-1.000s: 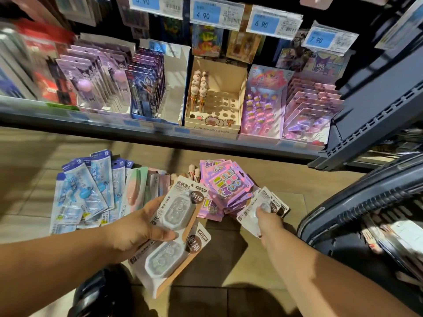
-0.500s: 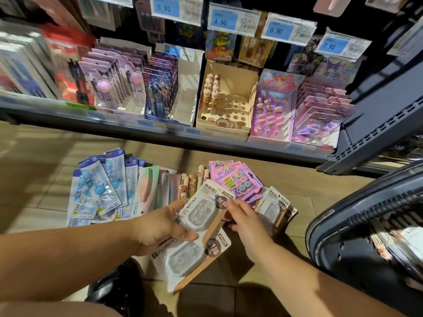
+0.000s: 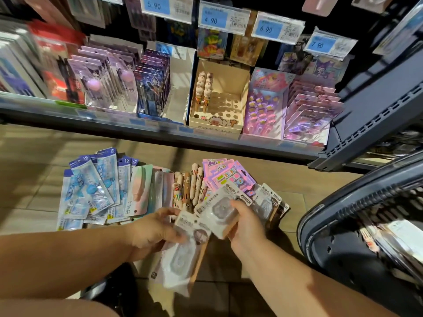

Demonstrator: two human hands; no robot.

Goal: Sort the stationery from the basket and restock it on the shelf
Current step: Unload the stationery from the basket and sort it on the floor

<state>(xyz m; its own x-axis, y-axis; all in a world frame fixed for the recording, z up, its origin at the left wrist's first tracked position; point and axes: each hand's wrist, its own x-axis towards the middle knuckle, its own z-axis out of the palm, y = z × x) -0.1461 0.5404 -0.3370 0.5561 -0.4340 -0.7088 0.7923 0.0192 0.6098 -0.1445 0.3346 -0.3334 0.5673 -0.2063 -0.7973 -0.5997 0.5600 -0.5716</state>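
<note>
My left hand (image 3: 152,232) grips a white correction-tape pack (image 3: 177,264) that hangs down from it over the floor. My right hand (image 3: 246,227) grips a second white correction-tape pack (image 3: 219,210), tilted, just right of the first one and touching it. More packs of the same kind (image 3: 269,202) lie on the floor behind my right hand. Sorted piles sit on the floor: blue packs (image 3: 91,191), pastel packs (image 3: 143,188), multicolour pens (image 3: 190,186) and pink eraser cards (image 3: 229,177). The dark basket (image 3: 343,225) stands at the right. The shelf (image 3: 160,131) runs across above the piles.
On the shelf stand a cardboard pen box (image 3: 217,104) with a few pens, purple card packs (image 3: 103,76), dark blue packs (image 3: 153,85) and pink packs (image 3: 306,113). Price tags (image 3: 222,18) hang above. A dark shoe (image 3: 109,291) shows below my left arm.
My right hand left the pile on the floor, came over to my left hand and took the upper correction-tape pack. My left hand now holds only the lower pack.
</note>
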